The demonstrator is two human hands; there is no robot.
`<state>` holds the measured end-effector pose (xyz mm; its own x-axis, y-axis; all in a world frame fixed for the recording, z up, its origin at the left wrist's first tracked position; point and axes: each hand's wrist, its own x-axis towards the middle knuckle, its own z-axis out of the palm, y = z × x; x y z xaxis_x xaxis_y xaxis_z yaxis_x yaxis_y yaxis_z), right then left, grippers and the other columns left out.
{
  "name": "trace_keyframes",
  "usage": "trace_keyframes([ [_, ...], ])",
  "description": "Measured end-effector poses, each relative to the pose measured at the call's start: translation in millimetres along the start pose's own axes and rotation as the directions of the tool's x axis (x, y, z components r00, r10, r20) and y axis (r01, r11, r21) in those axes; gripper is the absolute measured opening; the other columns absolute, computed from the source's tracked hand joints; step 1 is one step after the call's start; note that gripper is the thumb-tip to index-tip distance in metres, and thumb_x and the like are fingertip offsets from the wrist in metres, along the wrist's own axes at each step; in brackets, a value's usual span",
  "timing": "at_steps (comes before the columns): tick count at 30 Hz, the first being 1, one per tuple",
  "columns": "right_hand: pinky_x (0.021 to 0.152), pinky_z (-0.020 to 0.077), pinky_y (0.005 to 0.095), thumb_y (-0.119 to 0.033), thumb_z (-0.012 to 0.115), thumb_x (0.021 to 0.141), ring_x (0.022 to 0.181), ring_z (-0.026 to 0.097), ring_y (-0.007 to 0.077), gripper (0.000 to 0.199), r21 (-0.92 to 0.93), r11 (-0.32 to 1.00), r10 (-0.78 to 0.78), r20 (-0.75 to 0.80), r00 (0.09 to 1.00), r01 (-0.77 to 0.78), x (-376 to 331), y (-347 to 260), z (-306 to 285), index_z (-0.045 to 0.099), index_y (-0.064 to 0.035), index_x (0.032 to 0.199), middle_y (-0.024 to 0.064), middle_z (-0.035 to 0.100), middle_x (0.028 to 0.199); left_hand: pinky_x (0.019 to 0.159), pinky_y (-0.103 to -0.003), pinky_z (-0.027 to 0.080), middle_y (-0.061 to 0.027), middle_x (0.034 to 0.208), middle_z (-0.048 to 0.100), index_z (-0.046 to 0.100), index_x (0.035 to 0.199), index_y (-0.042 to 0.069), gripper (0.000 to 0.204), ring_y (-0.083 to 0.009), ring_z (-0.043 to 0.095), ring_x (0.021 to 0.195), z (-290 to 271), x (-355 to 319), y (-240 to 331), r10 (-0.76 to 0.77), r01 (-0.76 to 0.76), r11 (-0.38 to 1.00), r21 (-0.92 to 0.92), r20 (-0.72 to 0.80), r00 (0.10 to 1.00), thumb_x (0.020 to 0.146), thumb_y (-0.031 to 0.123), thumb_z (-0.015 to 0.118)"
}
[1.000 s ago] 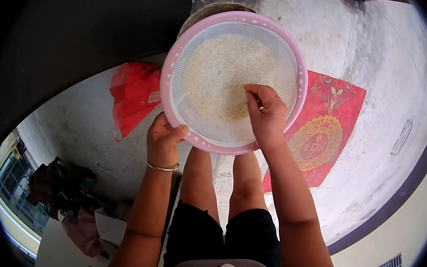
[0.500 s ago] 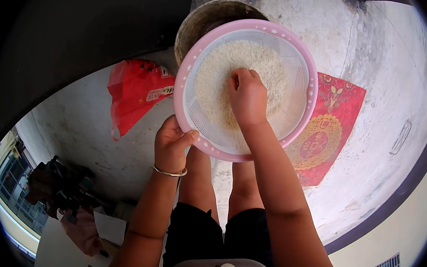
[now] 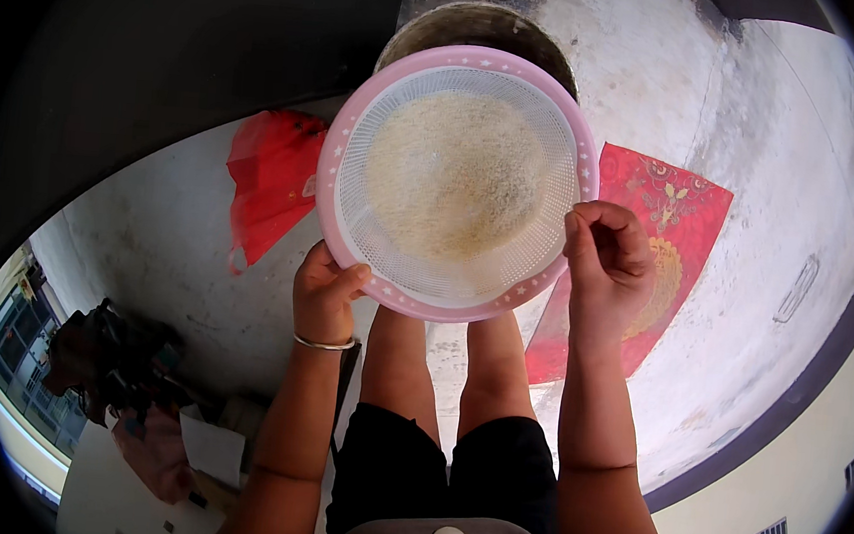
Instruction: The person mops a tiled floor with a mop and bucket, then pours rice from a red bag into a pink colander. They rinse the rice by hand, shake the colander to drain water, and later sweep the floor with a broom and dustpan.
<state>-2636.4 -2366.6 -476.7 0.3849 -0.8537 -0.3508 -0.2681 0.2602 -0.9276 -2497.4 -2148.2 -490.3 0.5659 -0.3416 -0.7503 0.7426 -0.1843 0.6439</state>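
Over the floor in front of me is a white mesh basket with a pink, star-patterned rim. White rice lies spread inside it, with a slight hollow near the middle. My left hand, with a bangle at the wrist, grips the rim at the lower left, thumb on top. Beside the right side of the rim is my right hand, thumb and forefinger pressed together. Whatever may be between those fingertips is too small to make out.
Behind the basket stands a round, worn bucket, partly covered by it. A red plastic bag lies to the left, and a red sheet with gold patterns to the right. Dark clutter sits at the lower left.
My right hand has come up out of the rice and over to the right side of the rim. The basket has shifted slightly left, still in my left hand.
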Motion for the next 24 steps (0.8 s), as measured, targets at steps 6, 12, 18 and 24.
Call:
trace_keyframes([
  [6, 0.057, 0.0415, 0.0172, 0.0, 0.062, 0.08, 0.063, 0.051, 0.0042, 0.006, -0.024, 0.99, -0.139, -0.171, 0.975, 0.137, 60.2, -22.9, -2.1, 0.06, -0.0004, 0.085, -0.0006, 0.059, 0.073, 0.073, -0.03, 0.051, -0.0114, 0.097, 0.058, 0.049, 0.108, -0.004, 0.037, -0.0183, 0.059, 0.084, -28.4, -8.7, 6.1, -0.006, 0.005, 1.0, -0.006, -0.09, 0.996, 0.072, -0.002, 0.055],
  [12, 0.059, 0.0451, 0.0196, 0.0, 0.062, 0.077, 0.063, 0.055, 0.0078, 0.018, -0.348, 0.933, -0.1, -0.009, 0.995, 0.091, 99.3, 12.0, 24.3, 0.062, -0.0036, 0.095, 0.003, 0.061, 0.077, 0.074, -0.03, 0.05, -0.0112, 0.097, 0.058, 0.048, 0.109, -0.004, 0.037, -0.018, 0.059, 0.084, -42.0, -17.9, 6.3, -0.007, 0.007, 1.0, 0.002, -0.102, 0.995, 0.072, -0.002, 0.056],
  [18, 0.055, 0.0464, 0.0218, 0.002, 0.062, 0.076, 0.06, 0.055, 0.0075, 0.017, -0.276, 0.933, -0.219, 0.068, 0.973, 0.229, 49.2, 22.6, 48.0, 0.062, -0.0035, 0.093, 0.0036, 0.06, 0.079, 0.072, -0.028, 0.049, -0.0104, 0.096, 0.058, 0.048, 0.109, -0.005, 0.037, -0.0167, 0.058, 0.082, -39.2, -20.0, 5.8, -0.006, 0.005, 1.0, -0.011, -0.077, 0.997, 0.072, -0.002, 0.055],
  [24, 0.058, 0.0477, 0.0314, -0.005, 0.061, 0.074, 0.064, 0.06, 0.0235, 0.005, -0.506, 0.845, -0.086, 0.197, 0.977, 0.176, 28.6, 66.0, 65.2, 0.062, -0.0038, 0.078, 0.0097, 0.06, 0.077, 0.072, -0.026, 0.046, -0.0096, 0.096, 0.059, 0.049, 0.109, -0.004, 0.037, -0.0152, 0.057, 0.082, -26.1, -23.2, 1.3, -0.019, 0.019, 1.0, 0.006, -0.01, 1.0, 0.073, -0.002, 0.055],
])
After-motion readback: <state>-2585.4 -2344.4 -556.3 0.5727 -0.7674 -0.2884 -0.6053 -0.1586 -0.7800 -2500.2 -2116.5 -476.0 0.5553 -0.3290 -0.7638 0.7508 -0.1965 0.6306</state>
